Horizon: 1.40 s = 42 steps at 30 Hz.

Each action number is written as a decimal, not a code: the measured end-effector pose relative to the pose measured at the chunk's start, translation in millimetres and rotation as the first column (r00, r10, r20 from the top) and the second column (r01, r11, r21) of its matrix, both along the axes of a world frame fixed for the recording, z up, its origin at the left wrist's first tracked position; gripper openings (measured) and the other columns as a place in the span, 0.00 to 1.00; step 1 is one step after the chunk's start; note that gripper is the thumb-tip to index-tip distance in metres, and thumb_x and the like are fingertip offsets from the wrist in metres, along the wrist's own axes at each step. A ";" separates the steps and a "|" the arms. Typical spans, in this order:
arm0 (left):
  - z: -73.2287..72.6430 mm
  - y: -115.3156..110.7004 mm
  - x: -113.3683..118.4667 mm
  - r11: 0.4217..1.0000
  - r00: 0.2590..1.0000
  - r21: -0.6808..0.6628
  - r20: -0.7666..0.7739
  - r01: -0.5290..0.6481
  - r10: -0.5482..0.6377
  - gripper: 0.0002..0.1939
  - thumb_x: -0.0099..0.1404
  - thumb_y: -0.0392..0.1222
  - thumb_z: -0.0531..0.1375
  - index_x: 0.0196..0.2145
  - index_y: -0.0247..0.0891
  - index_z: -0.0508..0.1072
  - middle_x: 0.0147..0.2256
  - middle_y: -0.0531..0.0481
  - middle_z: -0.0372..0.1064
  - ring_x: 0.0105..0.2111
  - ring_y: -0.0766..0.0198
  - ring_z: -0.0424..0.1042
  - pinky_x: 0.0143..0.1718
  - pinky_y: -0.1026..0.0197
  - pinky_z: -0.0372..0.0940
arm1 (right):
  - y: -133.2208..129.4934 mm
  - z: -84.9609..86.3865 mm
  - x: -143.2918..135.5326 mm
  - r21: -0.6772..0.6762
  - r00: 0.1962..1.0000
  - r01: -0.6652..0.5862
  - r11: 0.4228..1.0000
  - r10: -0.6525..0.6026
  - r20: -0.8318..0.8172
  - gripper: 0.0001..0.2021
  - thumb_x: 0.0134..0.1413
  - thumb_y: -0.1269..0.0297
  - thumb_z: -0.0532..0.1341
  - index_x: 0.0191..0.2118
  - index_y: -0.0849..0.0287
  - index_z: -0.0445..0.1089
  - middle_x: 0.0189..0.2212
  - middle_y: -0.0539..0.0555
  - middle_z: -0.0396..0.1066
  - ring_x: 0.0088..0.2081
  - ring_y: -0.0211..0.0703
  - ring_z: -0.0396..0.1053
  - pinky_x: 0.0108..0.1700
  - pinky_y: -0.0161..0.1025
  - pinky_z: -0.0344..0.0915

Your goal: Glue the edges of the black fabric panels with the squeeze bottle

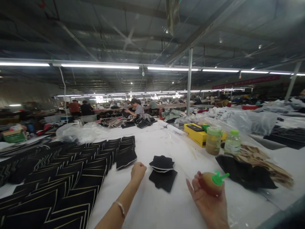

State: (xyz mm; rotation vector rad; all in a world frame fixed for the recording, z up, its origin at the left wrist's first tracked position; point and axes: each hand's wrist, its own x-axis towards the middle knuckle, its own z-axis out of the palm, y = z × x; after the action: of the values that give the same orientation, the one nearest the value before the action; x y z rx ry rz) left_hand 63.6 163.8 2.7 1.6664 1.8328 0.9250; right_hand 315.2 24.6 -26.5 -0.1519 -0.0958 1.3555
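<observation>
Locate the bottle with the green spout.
In the head view, the green-spouted bottle is at lower right, held in the right hand; the loose black fabric lies beyond it, to its right.

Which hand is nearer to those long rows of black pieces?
Left. The left hand is just right of the rows of black pieces; the right hand, holding an amber bottle, is farther right, past the small black stack.

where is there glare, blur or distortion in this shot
Head view: the tube lights glare white beneath a dim roof; head view: the ceiling fan looks faint and smeared; head view: the far-right post leans, perhaps lens distortion; head view: the bottle in the right hand reads fairly clearly.
</observation>
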 end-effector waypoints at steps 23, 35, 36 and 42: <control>17.3 -194.8 -48.1 0.925 0.637 -0.151 -0.686 0.349 -0.352 0.13 0.61 0.27 0.49 0.37 0.38 0.70 0.42 0.45 0.64 0.42 0.55 0.65 0.40 0.56 0.63 | -15.1 6.6 1.2 0.063 0.998 -0.055 0.996 0.055 0.004 0.37 0.29 0.53 0.73 0.48 0.65 0.67 0.33 0.53 0.69 0.28 0.36 0.68 0.33 0.30 0.73; 0.3 -187.4 -71.9 0.951 0.789 -0.262 -0.544 0.162 -0.284 0.22 0.63 0.45 0.55 0.54 0.36 0.65 0.54 0.42 0.57 0.50 0.51 0.62 0.51 0.53 0.60 | -9.2 1.4 -5.7 0.033 0.995 -0.047 0.998 0.044 0.092 0.36 0.45 0.38 0.63 0.49 0.68 0.67 0.34 0.59 0.70 0.31 0.42 0.69 0.34 0.36 0.74; 1.8 -185.0 -72.2 0.950 0.805 -0.264 -0.521 0.164 -0.284 0.22 0.63 0.45 0.55 0.53 0.37 0.65 0.53 0.43 0.57 0.49 0.52 0.63 0.50 0.53 0.60 | -8.9 1.2 -6.1 0.024 0.995 -0.043 0.999 0.041 0.096 0.36 0.46 0.38 0.61 0.49 0.68 0.67 0.34 0.60 0.70 0.32 0.42 0.70 0.35 0.36 0.74; 9.3 -180.3 -77.2 0.936 0.866 -0.303 -0.404 0.177 -0.294 0.21 0.63 0.47 0.55 0.52 0.37 0.64 0.52 0.44 0.56 0.46 0.54 0.66 0.47 0.56 0.62 | -8.6 3.8 -9.7 -0.031 0.992 -0.033 0.999 0.036 0.117 0.36 0.55 0.36 0.51 0.47 0.70 0.69 0.32 0.63 0.71 0.31 0.44 0.71 0.34 0.37 0.73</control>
State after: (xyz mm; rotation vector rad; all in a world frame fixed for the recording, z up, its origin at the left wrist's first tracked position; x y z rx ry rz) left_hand -13.6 -16.5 12.0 1.9891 1.8630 0.1919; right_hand 305.5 16.0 -22.7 -0.2558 -0.1790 1.3827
